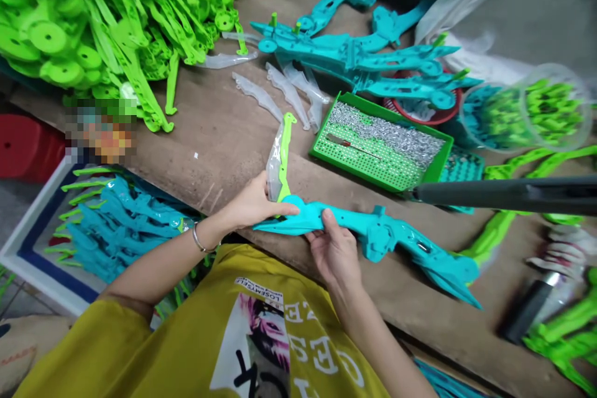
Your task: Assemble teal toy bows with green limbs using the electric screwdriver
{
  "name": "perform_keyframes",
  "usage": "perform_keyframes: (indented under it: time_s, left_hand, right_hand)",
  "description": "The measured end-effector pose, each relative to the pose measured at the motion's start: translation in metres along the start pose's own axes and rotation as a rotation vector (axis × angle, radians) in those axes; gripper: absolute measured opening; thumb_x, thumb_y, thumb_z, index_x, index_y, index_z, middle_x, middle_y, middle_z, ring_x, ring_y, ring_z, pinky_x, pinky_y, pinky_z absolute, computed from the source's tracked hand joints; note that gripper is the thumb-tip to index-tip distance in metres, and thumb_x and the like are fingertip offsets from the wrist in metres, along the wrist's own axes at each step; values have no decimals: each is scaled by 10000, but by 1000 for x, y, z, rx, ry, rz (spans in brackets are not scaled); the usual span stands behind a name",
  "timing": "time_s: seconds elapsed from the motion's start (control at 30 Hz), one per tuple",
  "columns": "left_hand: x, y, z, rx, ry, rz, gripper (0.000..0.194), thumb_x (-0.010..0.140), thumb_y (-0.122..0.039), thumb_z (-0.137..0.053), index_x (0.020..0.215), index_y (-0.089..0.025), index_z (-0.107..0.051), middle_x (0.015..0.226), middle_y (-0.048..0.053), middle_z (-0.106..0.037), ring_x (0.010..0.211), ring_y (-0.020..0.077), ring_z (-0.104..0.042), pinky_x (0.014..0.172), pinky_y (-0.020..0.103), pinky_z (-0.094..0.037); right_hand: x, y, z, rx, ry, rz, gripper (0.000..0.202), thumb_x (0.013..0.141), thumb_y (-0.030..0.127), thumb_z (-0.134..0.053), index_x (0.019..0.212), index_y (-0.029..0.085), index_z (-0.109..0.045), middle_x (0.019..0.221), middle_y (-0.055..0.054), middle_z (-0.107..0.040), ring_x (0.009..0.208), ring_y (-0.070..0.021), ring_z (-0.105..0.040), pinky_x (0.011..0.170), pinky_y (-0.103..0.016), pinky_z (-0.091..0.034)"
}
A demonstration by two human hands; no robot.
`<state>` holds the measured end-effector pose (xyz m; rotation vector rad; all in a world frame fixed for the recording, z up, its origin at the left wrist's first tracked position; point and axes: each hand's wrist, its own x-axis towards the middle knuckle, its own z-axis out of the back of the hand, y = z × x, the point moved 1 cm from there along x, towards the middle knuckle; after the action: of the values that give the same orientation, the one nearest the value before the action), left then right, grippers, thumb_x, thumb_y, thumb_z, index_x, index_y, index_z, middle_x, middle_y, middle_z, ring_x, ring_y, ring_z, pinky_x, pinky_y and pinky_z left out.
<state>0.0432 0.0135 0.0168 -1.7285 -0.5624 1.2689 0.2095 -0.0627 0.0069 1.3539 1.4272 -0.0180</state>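
Across the front edge of the table I hold a long blue plastic part (349, 217), shaped like the body of a toy bow. My left hand (252, 202) is closed on its left end, where a green arm (283, 161) stands up with a clear plastic blade (274, 168) alongside. My right hand (336, 249) grips the blue part near its middle, thumb on top and fingers underneath. At the right end another green arm (489, 239) sticks out. Several loose clear blades (256, 95) lie beyond my hands.
A green tray (359, 168) holds small metal screws and a screwdriver (352, 146). Blue parts (345, 53) lie behind it, beside tubs (550, 115) of small pieces. Green arms (140, 31) are heaped at left. A dark rod (504, 194) juts in from the right, above a black-handled tool (532, 308).
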Motion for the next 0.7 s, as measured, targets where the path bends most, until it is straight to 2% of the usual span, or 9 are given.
perform_keyframes:
  time_s: [0.07,0.2,0.33,0.5,0.6,0.7]
  left_hand:
    - [4,0,-1,16,-4,-23,585,559,-308,-893,995,-154,-536,832,-2,-636,747,132,-592,668,268,-496]
    - [7,2,-4,59,-21,-53,583,586,-303,-870,1031,-158,-522,786,-37,-586,745,130,-560,711,294,-495]
    - [5,8,-5,146,-68,-82,580,609,-305,-861,1050,-166,-511,807,-24,-576,777,158,-572,725,329,-511]
    - [-1,14,-6,141,-70,-103,591,616,-333,-872,1075,-182,-530,852,-1,-610,821,186,-603,729,342,-531]
    - [-8,10,-3,59,-2,-75,512,695,-360,-822,1088,-194,-538,883,18,-647,839,189,-623,726,333,-535]
    - [-20,5,3,-111,196,-10,361,822,-350,-694,1093,-188,-519,969,49,-670,887,177,-648,761,319,-533]
  right_hand:
    - [0,0,0,0,-22,10,380,502,378,-946,746,163,-748,800,-26,-790,740,-189,-746,924,-448,-607]
    - [-4,-1,-4,-44,-2,-37,383,506,380,-945,757,164,-753,824,-46,-793,815,-215,-751,932,-447,-601]
    - [-7,-2,-7,-120,61,-87,337,526,350,-939,719,156,-742,765,-71,-781,922,-278,-745,938,-483,-589]
    - [-8,-7,-2,-137,51,-54,301,542,353,-931,673,177,-725,737,-49,-770,901,-266,-743,954,-484,-578]
    - [-10,-8,2,-148,48,-37,283,564,357,-921,696,192,-733,773,-38,-775,868,-241,-741,962,-469,-572]
    - [-12,-8,6,-163,35,-29,268,581,358,-915,706,200,-737,791,-29,-776,789,-201,-731,965,-439,-568]
